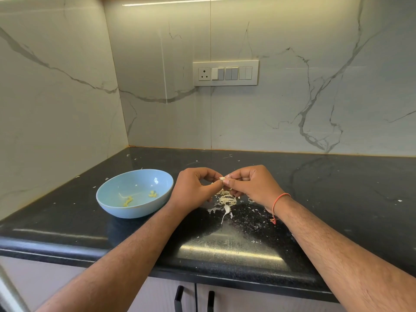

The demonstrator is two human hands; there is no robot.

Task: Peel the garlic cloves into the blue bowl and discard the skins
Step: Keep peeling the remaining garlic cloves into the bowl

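Observation:
A light blue bowl [135, 193] sits on the black counter, left of my hands, with a few yellowish peeled garlic pieces [128, 201] inside. Above the counter, my left hand [193, 188] and my right hand [249, 185] both pinch one small white garlic clove [222, 178] between their fingertips. Under them lies a heap of pale garlic skins [227, 199]. One unpeeled clove with a long tail [227, 210] lies just in front of the heap.
Small skin flakes are scattered over the black counter [315, 188]. Marble walls close the corner at the left and back, with a switch panel [225, 73] on the back wall. Cabinet doors with black handles [179, 298] are below the counter's front edge.

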